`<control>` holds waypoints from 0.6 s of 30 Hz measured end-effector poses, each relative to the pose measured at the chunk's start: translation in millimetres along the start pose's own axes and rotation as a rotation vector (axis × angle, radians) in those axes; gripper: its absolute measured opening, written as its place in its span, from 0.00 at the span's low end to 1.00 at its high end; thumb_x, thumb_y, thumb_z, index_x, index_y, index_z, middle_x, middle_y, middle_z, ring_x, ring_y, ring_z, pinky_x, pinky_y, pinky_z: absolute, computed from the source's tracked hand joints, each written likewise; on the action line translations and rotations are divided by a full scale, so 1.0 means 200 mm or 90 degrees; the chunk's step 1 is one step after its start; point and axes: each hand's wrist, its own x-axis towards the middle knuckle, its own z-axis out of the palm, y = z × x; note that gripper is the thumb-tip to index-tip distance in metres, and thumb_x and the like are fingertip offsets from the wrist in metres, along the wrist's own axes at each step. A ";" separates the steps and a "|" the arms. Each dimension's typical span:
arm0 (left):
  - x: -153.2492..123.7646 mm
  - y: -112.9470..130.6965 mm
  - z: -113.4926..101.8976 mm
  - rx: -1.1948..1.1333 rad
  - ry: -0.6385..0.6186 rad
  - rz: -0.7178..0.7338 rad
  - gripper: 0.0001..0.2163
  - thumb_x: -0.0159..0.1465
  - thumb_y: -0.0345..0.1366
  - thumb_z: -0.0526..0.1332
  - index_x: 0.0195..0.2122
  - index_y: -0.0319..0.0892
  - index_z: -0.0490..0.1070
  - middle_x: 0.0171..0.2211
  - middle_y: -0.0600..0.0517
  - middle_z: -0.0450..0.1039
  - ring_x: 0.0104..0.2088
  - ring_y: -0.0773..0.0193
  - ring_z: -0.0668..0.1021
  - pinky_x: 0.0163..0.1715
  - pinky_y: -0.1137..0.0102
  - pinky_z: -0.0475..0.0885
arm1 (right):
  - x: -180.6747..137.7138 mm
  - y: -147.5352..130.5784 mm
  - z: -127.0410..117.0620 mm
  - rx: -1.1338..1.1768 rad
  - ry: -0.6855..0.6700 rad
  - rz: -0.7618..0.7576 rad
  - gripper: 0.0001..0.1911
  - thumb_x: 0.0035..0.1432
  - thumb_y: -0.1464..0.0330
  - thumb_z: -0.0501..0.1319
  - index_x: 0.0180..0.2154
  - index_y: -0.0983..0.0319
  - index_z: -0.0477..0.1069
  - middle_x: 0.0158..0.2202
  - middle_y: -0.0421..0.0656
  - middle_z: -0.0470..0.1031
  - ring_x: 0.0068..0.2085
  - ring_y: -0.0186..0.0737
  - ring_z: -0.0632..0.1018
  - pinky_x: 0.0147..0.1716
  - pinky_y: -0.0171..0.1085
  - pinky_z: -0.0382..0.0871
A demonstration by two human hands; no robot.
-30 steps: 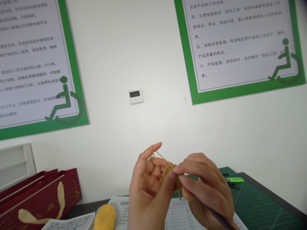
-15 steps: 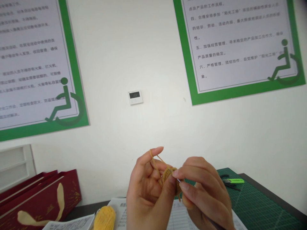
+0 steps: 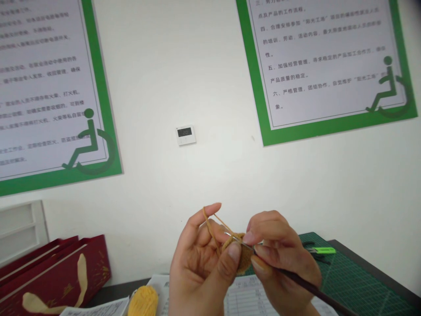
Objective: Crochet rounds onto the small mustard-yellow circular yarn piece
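Observation:
My left hand [image 3: 205, 259] pinches a small round piece of mustard-brown crochet [image 3: 245, 260] between thumb and fingers. A strand of the same yarn [image 3: 210, 228] loops over its raised index finger and runs down to the work. My right hand [image 3: 283, 254] grips a crochet hook [image 3: 302, 283] with a dark handle, which slants down to the lower right. The hook's metal tip lies across the top edge of the crochet piece, pointing left beneath the taut strand. Part of the piece is hidden behind my left thumb.
A ball of yellow yarn [image 3: 144, 301] sits on printed sheets [image 3: 245, 294] below. At the left stand dark red gift bags [image 3: 66, 281] with cream ribbon handles. A green cutting mat [image 3: 348, 274] at right bears a green-handled tool [image 3: 324, 250]. Behind is a wall with a thermostat [image 3: 186, 135].
The hook has swung so that its handle now shows at the lower right and its tip reaches further left past the crochet edge. My left hand has shifted slightly left.

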 end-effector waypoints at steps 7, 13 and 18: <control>0.00 0.00 0.00 -0.010 0.022 -0.017 0.26 0.53 0.29 0.76 0.53 0.48 0.77 0.28 0.56 0.71 0.27 0.71 0.73 0.25 0.80 0.70 | -0.03 -0.01 0.03 -0.068 0.018 0.012 0.10 0.63 0.78 0.61 0.41 0.56 0.74 0.37 0.41 0.76 0.37 0.39 0.77 0.31 0.43 0.76; -0.01 -0.02 0.05 0.093 0.098 0.112 0.23 0.58 0.28 0.72 0.54 0.48 0.74 0.28 0.56 0.75 0.30 0.69 0.78 0.32 0.79 0.75 | -0.01 -0.06 0.07 -0.308 0.049 -0.118 0.12 0.56 0.83 0.63 0.39 0.62 0.75 0.34 0.42 0.74 0.35 0.38 0.74 0.32 0.41 0.76; -0.01 -0.03 0.06 0.239 0.112 0.220 0.21 0.61 0.26 0.69 0.54 0.50 0.72 0.27 0.57 0.76 0.25 0.68 0.76 0.26 0.77 0.74 | 0.05 -0.10 0.03 -0.199 -0.008 0.026 0.10 0.60 0.80 0.60 0.42 0.64 0.72 0.30 0.43 0.74 0.31 0.38 0.74 0.26 0.38 0.71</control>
